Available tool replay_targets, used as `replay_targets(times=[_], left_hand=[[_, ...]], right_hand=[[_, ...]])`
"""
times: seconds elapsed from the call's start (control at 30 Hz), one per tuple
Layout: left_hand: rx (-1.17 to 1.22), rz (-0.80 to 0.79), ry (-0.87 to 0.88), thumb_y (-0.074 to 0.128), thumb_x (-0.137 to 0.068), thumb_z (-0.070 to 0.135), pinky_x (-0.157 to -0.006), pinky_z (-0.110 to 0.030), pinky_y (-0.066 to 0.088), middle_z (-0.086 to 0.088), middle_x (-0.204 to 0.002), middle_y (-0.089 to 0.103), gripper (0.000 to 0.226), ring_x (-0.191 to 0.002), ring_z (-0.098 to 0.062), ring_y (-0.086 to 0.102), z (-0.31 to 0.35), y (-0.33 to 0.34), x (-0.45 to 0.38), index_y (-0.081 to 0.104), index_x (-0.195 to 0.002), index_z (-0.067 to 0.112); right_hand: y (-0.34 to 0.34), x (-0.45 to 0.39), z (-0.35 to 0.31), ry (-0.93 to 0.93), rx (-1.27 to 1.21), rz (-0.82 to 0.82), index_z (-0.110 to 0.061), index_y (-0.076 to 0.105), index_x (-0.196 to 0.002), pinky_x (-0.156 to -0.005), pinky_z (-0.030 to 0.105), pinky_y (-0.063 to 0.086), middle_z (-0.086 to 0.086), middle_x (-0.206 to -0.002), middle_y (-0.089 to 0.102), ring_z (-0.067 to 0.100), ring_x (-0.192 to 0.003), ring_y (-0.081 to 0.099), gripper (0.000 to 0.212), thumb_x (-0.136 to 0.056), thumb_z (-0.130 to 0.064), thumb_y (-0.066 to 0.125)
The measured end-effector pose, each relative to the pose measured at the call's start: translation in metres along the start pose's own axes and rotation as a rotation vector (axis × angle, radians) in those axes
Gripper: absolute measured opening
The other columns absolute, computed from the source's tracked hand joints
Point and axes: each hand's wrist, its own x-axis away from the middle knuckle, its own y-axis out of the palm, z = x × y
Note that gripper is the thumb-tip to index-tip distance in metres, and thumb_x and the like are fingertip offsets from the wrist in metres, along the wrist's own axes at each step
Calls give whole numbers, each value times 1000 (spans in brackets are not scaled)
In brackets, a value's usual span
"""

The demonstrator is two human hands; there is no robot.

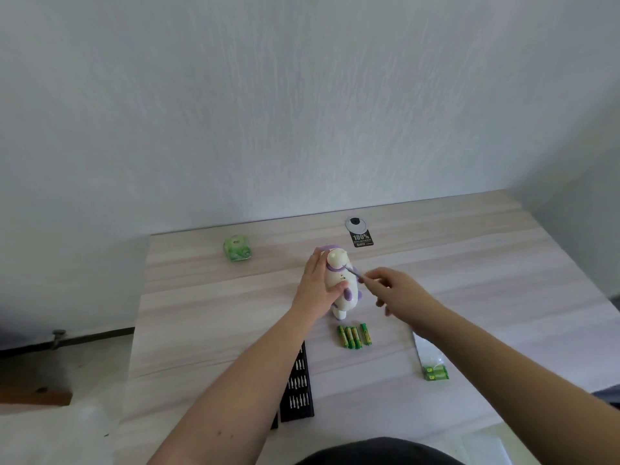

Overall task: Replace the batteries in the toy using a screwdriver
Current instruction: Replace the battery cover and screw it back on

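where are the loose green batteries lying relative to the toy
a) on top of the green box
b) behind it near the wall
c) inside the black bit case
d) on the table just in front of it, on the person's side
d: four loose green batteries lie side by side on the table just nearer the person than the white and purple toy, which the left hand steadies.

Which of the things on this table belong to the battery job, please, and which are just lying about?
In use: toy, screwdriver, loose batteries, bit case, battery pack.
Lying about: green container, black tag.
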Motion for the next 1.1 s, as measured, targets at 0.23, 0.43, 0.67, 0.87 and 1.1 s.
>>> replay_targets(times=[0.23,0.43,0.67,0.87,1.1], left_hand=[[120,177,-133,56,-93,33,-109,-29,33,6,-135,44,49,-126,-7,38,6,-5,41,42,-137,16],[440,44,-273,52,-98,36,-76,-14,47,7,-93,72,23,-90,-7,65,45,-30,114,69,-101,22],[493,67,-266,61,-93,28,-80,-22,54,5,-90,74,13,-87,-9,68,66,-43,144,72,-98,22],[243,101,-212,59,-94,34,-66,-18,48,7,-80,70,12,-75,-7,63,54,-38,145,70,-93,28],[-103,-2,-134,53,-95,41,-66,-11,45,15,-74,63,21,-71,-1,60,57,-19,152,70,-102,30]], right_hand=[[45,34,23,105,-565,41,-17,69,-108,-76,26,44,-2,-83,66,11,-84,60,19,-97,-22,55],[75,50,28,84,-690,2,-10,66,-107,-83,33,50,2,-88,75,14,-88,68,19,-97,-21,54],[91,66,36,29,-611,-39,-16,69,-100,-79,28,51,11,-93,72,17,-91,67,19,-96,-28,56],[87,57,41,-68,-449,154,-29,66,-101,-79,21,47,-10,-93,70,5,-90,64,11,-94,-29,59],[69,46,62,-113,-308,52,-26,71,-87,-78,30,54,-7,-78,72,5,-76,66,4,-87,-28,67]])
